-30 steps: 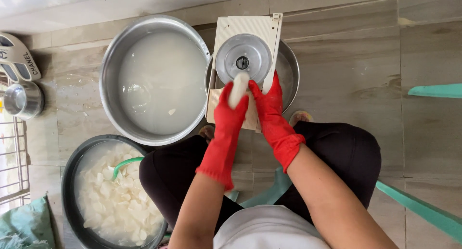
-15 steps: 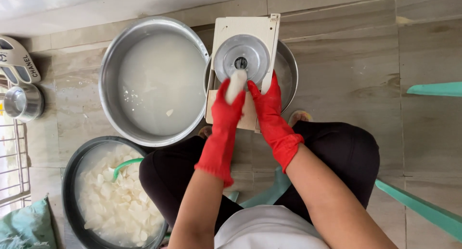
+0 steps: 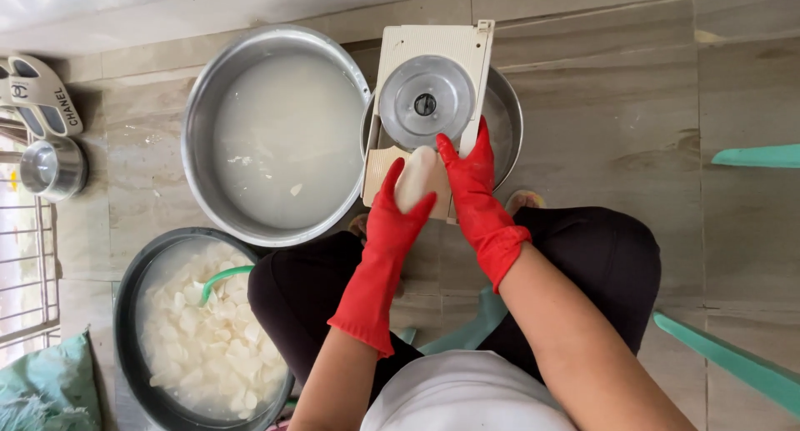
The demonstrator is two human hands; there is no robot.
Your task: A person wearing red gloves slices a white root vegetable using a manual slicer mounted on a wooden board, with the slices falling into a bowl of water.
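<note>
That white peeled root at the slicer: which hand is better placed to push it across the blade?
Probably the left hand: it already holds the white root against the slicer. The right hand rests beside it on the slicer's board.

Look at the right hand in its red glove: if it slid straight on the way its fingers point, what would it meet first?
Probably the slicer's round metal blade disc, just beyond the right hand; depth is unclear from above.

Sandal (image 3: 42,94), small steel cup (image 3: 50,167)
</note>
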